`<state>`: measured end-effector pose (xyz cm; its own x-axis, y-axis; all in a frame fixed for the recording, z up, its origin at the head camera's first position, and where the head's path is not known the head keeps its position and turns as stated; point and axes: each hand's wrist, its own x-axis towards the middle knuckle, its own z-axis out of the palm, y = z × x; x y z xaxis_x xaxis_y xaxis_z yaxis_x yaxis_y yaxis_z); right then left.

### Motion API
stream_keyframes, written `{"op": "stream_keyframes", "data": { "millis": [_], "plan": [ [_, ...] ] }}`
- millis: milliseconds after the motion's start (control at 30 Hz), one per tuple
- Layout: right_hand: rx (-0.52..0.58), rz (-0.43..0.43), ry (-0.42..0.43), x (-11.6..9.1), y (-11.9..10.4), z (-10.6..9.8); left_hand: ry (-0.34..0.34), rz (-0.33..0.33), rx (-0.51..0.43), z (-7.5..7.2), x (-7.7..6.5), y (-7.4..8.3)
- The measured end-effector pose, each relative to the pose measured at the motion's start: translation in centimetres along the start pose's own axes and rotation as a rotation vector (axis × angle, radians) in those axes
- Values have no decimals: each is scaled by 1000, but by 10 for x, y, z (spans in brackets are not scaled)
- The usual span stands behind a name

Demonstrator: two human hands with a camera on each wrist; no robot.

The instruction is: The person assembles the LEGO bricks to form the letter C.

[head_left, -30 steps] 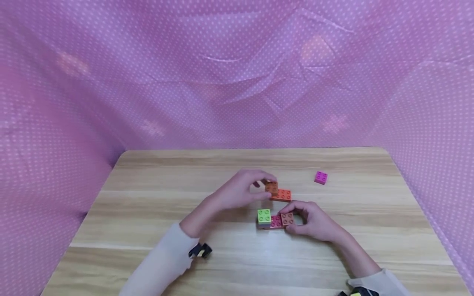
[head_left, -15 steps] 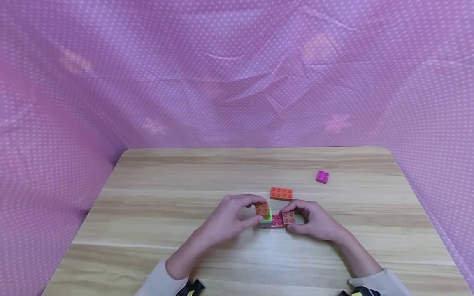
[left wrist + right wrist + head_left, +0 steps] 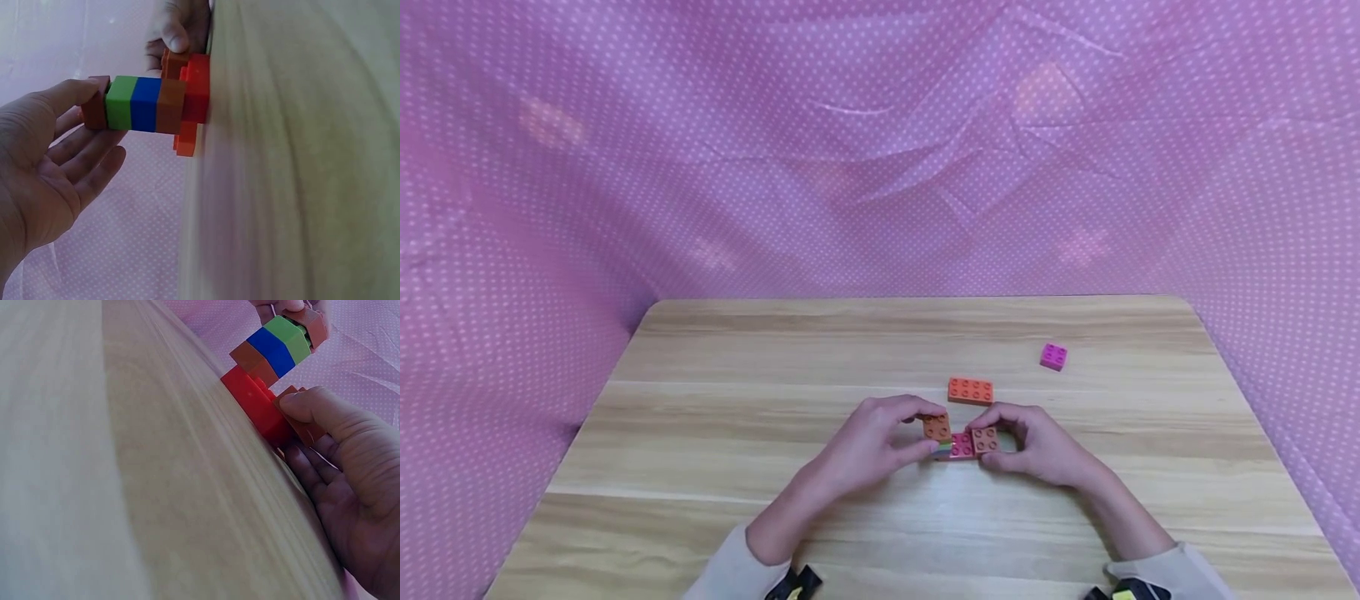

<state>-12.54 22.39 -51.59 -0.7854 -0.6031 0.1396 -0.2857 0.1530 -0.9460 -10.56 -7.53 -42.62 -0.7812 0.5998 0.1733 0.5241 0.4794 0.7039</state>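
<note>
In the head view my left hand (image 3: 868,446) pinches a brown square toy brick (image 3: 936,427) between thumb and fingers. That brick sits over a green brick (image 3: 120,102); the right wrist view shows a slim, slanted gap with green studs between them. Below come a blue brick (image 3: 144,104) and another brown brick (image 3: 169,106), stacked on the left end of a long red brick (image 3: 961,446) lying on the table. On the red brick's right end is a further brown brick (image 3: 985,440), gripped at its sides by thumb and fingers of my right hand (image 3: 1045,446).
An orange eight-stud brick (image 3: 970,391) lies just behind the stack. Farther back and to the right is a small magenta brick (image 3: 1053,357). Pink dotted cloth (image 3: 880,167) hangs around the wooden table (image 3: 737,350) at the back and sides.
My left hand has carried the brown brick from beside the orange brick, toward the body, onto the green brick's top. The right hand keeps its grip in place.
</note>
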Motion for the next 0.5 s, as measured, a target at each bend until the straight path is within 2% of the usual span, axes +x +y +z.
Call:
{"op": "stream_keyframes", "data": {
  "millis": [267, 500],
  "plan": [
    [-8, -11, 6, 1, 1, 2, 32, 64, 18, 2, 0, 0],
    [-9, -11, 4, 1, 2, 3, 56, 86, 115, 4, 0, 1]
  ]
}}
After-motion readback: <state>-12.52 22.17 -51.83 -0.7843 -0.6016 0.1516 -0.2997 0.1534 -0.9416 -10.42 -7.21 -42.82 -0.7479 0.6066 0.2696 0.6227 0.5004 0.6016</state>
